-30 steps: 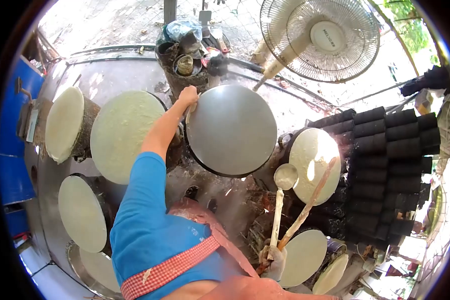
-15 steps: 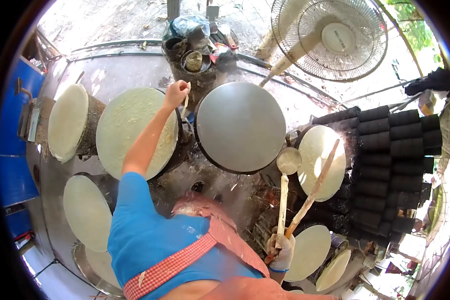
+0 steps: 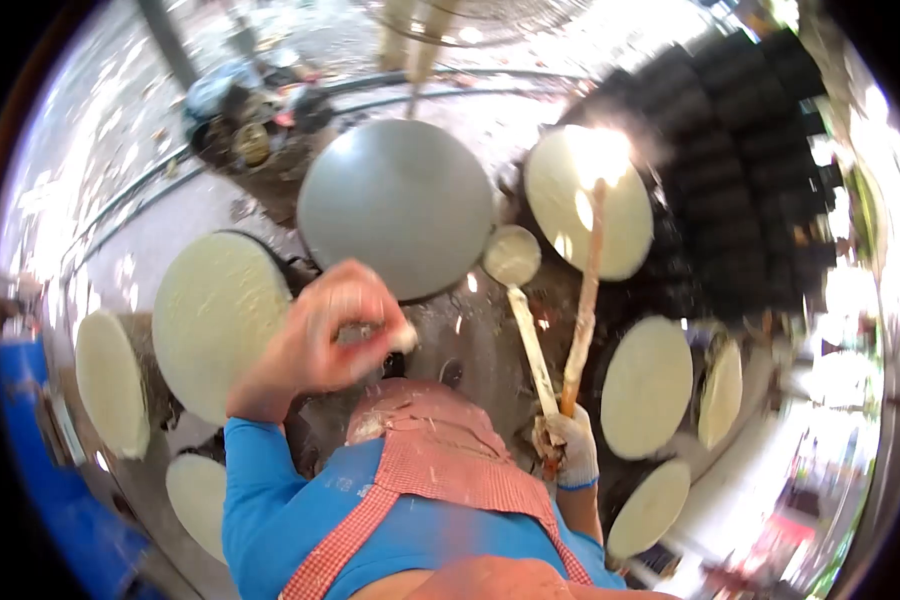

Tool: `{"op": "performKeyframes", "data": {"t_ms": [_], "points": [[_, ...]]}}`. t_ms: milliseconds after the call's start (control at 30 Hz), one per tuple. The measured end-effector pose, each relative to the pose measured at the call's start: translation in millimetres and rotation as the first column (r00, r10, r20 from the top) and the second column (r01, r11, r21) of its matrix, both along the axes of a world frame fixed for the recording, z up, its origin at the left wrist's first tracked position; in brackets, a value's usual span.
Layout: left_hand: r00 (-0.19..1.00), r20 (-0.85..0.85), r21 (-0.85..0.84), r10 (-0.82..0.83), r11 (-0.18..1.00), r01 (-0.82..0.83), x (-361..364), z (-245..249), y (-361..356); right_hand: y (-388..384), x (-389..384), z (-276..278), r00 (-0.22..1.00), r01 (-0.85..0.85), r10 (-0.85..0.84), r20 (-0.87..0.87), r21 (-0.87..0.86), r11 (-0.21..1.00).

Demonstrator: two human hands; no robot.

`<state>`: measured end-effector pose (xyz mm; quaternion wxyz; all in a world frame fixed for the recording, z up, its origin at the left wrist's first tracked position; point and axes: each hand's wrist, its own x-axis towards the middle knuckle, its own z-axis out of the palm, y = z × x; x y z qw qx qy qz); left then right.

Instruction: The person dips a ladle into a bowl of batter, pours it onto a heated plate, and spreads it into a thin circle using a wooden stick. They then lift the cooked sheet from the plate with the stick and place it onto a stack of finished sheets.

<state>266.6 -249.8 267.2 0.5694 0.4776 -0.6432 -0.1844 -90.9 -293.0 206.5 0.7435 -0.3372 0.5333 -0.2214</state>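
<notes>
My left hand [image 3: 335,330] is bare and blurred by motion, its thumb and fingers curled into a pinch. A small pale bit shows at the fingertips; I cannot tell what it is. The hand overlaps the right edge of a griddle coated in pale batter [image 3: 210,320] and lies below a bare grey round griddle [image 3: 400,205]. In a white glove, my right hand [image 3: 567,448] wraps round two handles. One belongs to a ladle [image 3: 513,256] with pale batter in its bowl; the other is a long wooden stick [image 3: 585,300], its tip over another batter-covered griddle [image 3: 610,240].
Stacked black cylinders [image 3: 740,170] rise at the right. More pale-coated rounds [image 3: 647,388] stand at lower right and left [image 3: 112,385]. A cluttered stand with bowls [image 3: 255,140] is at upper left, and the fan's cage [image 3: 480,20] shows at the top.
My left hand has come back from beyond the left griddle toward my body. The view has swung right. My right hand keeps hold of the ladle and stick.
</notes>
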Motion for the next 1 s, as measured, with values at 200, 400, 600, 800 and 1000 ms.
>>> {"op": "performKeyframes", "data": {"t_ms": [200, 400, 600, 800, 1000], "points": [[0.741, -0.038, -0.639, -0.671, 0.586, 0.498, -138, 46, 8, 57, -73, -19, 0.983, 0.184, -0.185, -0.013, -0.052, 0.982], [0.166, -0.284, -0.707, -0.944, 0.323, 0.630, -149, -11, -33, 72, -63, -65, 0.940, 0.330, -0.329, -0.095, -0.002, 0.944], [0.652, -0.410, -0.210, -0.637, 0.762, 0.612, -204, -93, -42, 95, -102, -88, 0.902, 0.400, -0.404, -0.152, -0.058, 0.915], [0.566, -0.824, 0.556, 0.000, 0.196, 0.808, -302, -250, -41, 102, -124, -116, 0.894, 0.412, -0.423, -0.149, -0.104, 0.905], [0.457, -0.878, 0.478, 0.142, 0.227, 0.848, -418, -247, -10, 126, -159, -101, 0.865, 0.501, -0.496, 0.071, -0.097, 0.860]]}}
